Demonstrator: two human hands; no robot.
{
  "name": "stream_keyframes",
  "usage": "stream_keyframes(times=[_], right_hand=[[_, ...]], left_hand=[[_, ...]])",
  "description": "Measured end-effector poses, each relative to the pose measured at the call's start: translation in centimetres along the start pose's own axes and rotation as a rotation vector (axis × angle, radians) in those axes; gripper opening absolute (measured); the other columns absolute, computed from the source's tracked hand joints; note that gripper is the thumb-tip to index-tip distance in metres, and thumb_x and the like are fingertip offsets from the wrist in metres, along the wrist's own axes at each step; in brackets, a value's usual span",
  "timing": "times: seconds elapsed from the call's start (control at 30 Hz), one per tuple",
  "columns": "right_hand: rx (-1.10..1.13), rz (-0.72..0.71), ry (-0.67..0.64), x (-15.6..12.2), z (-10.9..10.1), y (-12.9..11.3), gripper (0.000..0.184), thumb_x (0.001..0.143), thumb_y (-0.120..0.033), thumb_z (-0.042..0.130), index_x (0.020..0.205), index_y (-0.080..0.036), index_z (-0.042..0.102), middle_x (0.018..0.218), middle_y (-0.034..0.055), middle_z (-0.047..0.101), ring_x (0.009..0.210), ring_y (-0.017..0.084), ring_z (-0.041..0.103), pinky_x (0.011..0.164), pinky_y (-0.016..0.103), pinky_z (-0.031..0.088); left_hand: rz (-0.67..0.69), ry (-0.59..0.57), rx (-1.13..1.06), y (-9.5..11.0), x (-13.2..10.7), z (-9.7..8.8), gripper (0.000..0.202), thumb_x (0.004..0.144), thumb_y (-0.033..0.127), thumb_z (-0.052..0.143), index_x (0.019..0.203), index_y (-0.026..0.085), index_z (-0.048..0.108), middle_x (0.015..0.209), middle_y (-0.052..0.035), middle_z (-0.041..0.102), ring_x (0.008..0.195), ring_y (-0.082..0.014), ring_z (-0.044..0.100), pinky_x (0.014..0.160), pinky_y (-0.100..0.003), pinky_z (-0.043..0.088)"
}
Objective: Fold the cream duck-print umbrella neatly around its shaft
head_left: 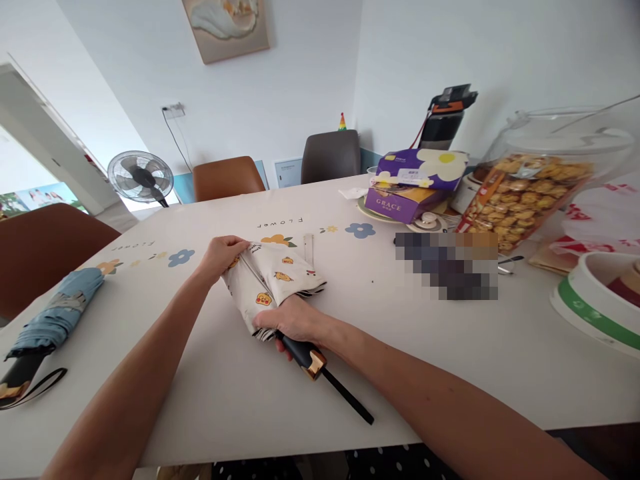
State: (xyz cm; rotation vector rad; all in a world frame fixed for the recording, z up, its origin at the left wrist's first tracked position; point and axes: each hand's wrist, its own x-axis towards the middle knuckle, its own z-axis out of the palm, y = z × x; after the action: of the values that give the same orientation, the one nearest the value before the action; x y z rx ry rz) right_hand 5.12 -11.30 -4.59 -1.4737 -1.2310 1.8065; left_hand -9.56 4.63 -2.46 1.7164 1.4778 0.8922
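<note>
A white folding umbrella (285, 270) with small yellow cartoon prints lies at an angle over the table, its canopy loosely gathered. Around its lower end, where cloth meets the black and gold handle (305, 357), my right hand (295, 320) is closed; some of its fingers are hidden beneath. My left hand (227, 257) pinches the cloth at the far upper left end. A black strap (350, 397) trails from the handle. Farther left rests a blue folded umbrella (63, 310) with a black and gold handle, touched by neither hand.
The white table (225, 413) carries flower prints. To the right stand a purple tissue pack (420, 167), a black bottle (443, 120), a big clear jar of brown snacks (540, 193), a blurred-out patch and a white-green roll (590, 313). Chairs (230, 177) and a fan (141, 177) stand beyond.
</note>
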Motion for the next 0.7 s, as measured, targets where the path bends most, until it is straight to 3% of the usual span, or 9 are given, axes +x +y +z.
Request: stream_keyframes(times=[0.17, 0.37, 0.47, 0.57, 0.7], right_hand=[[0.003, -0.023, -0.002, 0.4, 0.0, 0.4, 0.023, 0.067, -0.035, 0.060, 0.074, -0.017, 0.047, 0.047, -0.0015, 0.052, 0.035, 0.013, 0.049, 0.031, 0.022, 0.042], [-0.004, -0.011, -0.006, 0.0, 0.0, 0.0, 0.021, 0.068, -0.033, 0.059, 0.074, -0.017, 0.047, 0.045, -0.0019, 0.051, 0.034, 0.012, 0.048, 0.031, 0.021, 0.041], [-0.003, -0.014, 0.004, -0.1, 0.0, -0.2, 0.021, 0.068, -0.032, 0.060, 0.074, -0.017, 0.047, 0.045, -0.0019, 0.051, 0.036, 0.012, 0.049, 0.031, 0.020, 0.041], [-0.016, -0.002, -0.007, -0.1, 0.0, -0.1, 0.021, 0.069, -0.033, 0.059, 0.074, -0.017, 0.047, 0.045, -0.0015, 0.052, 0.034, 0.012, 0.048, 0.030, 0.021, 0.041], [0.020, -0.066, -0.010, 0.1, 0.0, 0.0, 0.021, 0.068, -0.031, 0.061, 0.076, -0.017, 0.047, 0.048, -0.0030, 0.051, 0.037, 0.011, 0.049, 0.031, 0.022, 0.043]], left_hand=[[0.090, 0.048, -0.047, 0.1, 0.2, -0.5, 0.030, 0.060, 0.044, 0.066, 0.071, 0.017, 0.065, 0.064, -0.0003, 0.059, 0.060, -0.0128, 0.050, 0.053, -0.022, 0.040], [0.033, -0.064, 0.067, 0.8, -0.7, -0.5, 0.033, 0.056, 0.049, 0.069, 0.071, 0.019, 0.064, 0.063, 0.0002, 0.058, 0.051, -0.0116, 0.045, 0.044, -0.023, 0.034], [0.050, -0.052, 0.080, 1.3, -1.1, -0.2, 0.034, 0.056, 0.047, 0.070, 0.078, 0.021, 0.066, 0.068, 0.0002, 0.060, 0.051, -0.0112, 0.046, 0.045, -0.023, 0.034], [0.088, -0.033, 0.006, 1.7, -1.2, -0.1, 0.036, 0.055, 0.042, 0.072, 0.085, 0.022, 0.067, 0.073, -0.0003, 0.062, 0.054, -0.0113, 0.049, 0.049, -0.023, 0.037], [0.092, -0.050, -0.249, 1.9, -0.9, -0.1, 0.039, 0.052, 0.037, 0.076, 0.084, 0.017, 0.068, 0.076, -0.0040, 0.064, 0.064, -0.0142, 0.055, 0.058, -0.026, 0.044]])
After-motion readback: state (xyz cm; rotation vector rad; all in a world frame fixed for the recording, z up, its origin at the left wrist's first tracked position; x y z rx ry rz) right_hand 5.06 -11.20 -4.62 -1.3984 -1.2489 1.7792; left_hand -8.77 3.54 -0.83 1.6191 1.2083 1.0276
